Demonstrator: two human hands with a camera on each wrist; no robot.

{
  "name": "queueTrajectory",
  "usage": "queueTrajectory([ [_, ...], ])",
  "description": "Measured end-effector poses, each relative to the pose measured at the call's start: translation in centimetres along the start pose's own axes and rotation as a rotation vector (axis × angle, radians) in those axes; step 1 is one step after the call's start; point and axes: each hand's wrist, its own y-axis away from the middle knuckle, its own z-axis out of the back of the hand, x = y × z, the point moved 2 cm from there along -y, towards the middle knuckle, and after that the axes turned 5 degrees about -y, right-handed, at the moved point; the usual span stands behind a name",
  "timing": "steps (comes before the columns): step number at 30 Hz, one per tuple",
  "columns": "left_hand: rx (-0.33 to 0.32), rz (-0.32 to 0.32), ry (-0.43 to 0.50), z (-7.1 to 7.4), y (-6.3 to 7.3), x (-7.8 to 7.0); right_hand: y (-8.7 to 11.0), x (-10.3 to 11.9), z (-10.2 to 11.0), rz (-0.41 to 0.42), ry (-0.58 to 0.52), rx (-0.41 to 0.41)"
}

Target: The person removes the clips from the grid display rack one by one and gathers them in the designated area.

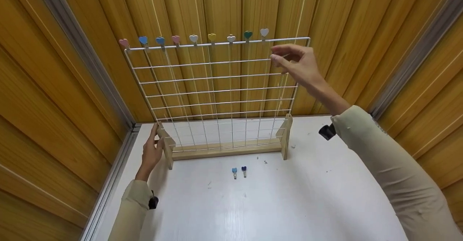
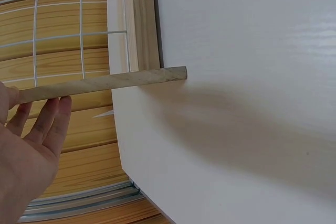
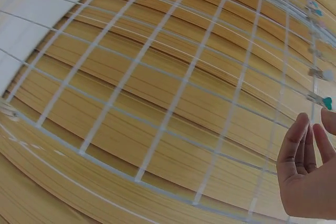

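Note:
A white wire grid stands upright in a wooden stand. Heart-topped clips, among them a green clip and a white clip, sit in a row on its top wire. My left hand holds the left wooden leg of the stand, the thumb and fingers on opposite sides of it in the left wrist view. My right hand is by the upper right of the grid, just right of and below the white clip. Its fingers are loosely bent, with nothing seen between them and the thumb.
A light blue heart clip and a dark blue heart clip lie on the white table in front of the stand. Small bits are scattered about. Wood-patterned walls rise behind and at both sides.

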Motion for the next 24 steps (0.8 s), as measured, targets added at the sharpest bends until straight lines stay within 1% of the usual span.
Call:
queueTrajectory([
  [4,-0.002,0.009,-0.010,0.4,0.0,0.3,-1.4,1.8,-0.4,0.027,-0.025,-0.061],
  [6,-0.002,0.009,-0.010,0.4,0.0,0.4,-2.0,2.5,-0.5,0.012,-0.033,-0.076],
  [8,0.000,0.013,-0.002,0.4,0.0,0.3,-2.6,2.9,-0.7,-0.012,-0.043,-0.073],
  [11,0.001,0.023,0.006,0.4,0.0,0.3,-3.4,3.2,-1.0,-0.059,-0.045,-0.040],
  [14,0.007,0.039,0.008,0.2,0.0,0.1,-3.9,3.1,-1.2,-0.109,-0.066,0.006],
  [16,0.004,0.036,0.009,0.1,-0.1,0.0,-4.1,2.9,-1.4,-0.141,-0.097,0.029],
  [20,-0.010,0.011,0.005,-0.1,-0.1,-0.3,-4.3,2.2,-1.6,-0.194,-0.168,0.057],
  [22,-0.014,0.007,0.002,-0.1,-0.2,-0.3,-4.3,1.7,-1.6,-0.214,-0.202,0.067],
  [24,-0.009,0.013,0.002,-0.2,-0.2,-0.4,-4.3,1.3,-1.6,-0.221,-0.212,0.069],
])
